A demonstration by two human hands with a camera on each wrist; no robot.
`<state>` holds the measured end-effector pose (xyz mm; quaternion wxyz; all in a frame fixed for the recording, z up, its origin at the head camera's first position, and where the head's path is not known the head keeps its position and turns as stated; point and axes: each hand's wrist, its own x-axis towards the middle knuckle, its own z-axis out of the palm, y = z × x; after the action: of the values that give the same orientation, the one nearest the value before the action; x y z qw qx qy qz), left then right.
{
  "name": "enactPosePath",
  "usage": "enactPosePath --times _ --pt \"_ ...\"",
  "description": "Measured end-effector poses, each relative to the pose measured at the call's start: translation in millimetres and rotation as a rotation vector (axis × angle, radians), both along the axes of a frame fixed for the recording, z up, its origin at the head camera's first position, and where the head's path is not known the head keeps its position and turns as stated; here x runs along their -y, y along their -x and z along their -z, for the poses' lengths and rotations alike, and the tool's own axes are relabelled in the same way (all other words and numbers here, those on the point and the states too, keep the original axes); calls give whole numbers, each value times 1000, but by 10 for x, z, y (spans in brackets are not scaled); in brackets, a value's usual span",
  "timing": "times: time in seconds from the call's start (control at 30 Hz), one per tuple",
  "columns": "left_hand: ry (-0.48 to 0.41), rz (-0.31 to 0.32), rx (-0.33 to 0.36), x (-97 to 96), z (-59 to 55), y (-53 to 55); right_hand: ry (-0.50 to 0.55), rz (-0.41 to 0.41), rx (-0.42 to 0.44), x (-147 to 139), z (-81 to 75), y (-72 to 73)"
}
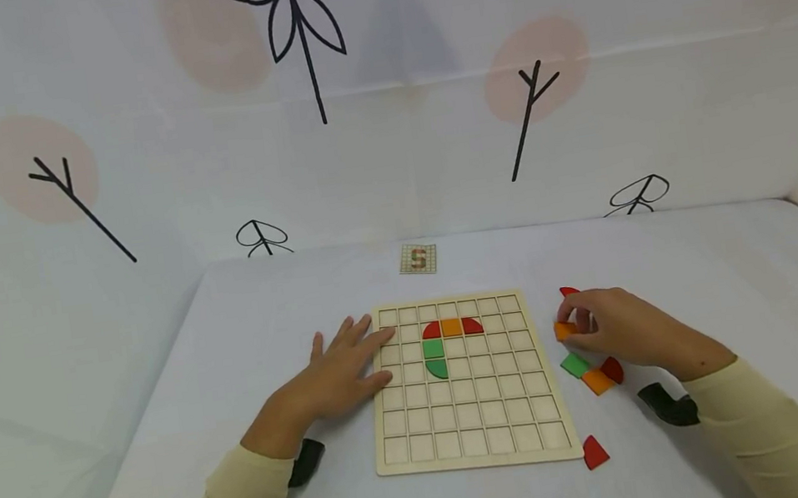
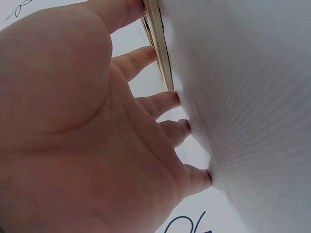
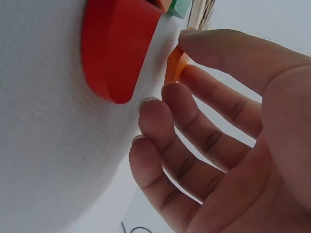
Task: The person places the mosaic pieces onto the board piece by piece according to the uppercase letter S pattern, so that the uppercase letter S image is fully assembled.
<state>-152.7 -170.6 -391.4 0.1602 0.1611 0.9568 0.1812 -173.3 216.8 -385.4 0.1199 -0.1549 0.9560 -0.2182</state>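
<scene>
A wooden grid board (image 1: pixel 481 415) lies on the white cloth. In its upper cells sit a red quarter-round piece (image 1: pixel 432 330), an orange square (image 1: pixel 450 327), another red quarter-round (image 1: pixel 472 325), a green square (image 1: pixel 433 349) and a green quarter-round (image 1: pixel 437 368). My left hand (image 1: pixel 336 375) is spread at the board's left edge, with fingertips on the rim and the cloth. Right of the board, my right hand (image 1: pixel 617 327) pinches an orange square piece (image 3: pixel 174 63) between thumb and fingers. Beside it in the right wrist view is a red piece (image 3: pixel 116 48).
Right of the board lie a green square (image 1: pixel 576 364), an orange square (image 1: pixel 599 381), a red quarter-round (image 1: pixel 613 370) and a red piece (image 1: pixel 568 290). Another red quarter-round (image 1: pixel 595 452) rests near the board's lower right corner. A small pattern card (image 1: pixel 419 259) lies behind the board.
</scene>
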Motion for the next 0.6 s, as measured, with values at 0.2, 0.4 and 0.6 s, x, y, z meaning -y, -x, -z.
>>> enactPosePath --times 0.2,0.4,0.6 --pt "-1 1 -3 1 0 0 -5 -6 -60 29 -1 -6" --pt "7 -1 -3 1 10 7 8 3 -41 47 3 -1" --pt "9 -7 1 -9 5 10 14 16 -33 76 -27 -15"
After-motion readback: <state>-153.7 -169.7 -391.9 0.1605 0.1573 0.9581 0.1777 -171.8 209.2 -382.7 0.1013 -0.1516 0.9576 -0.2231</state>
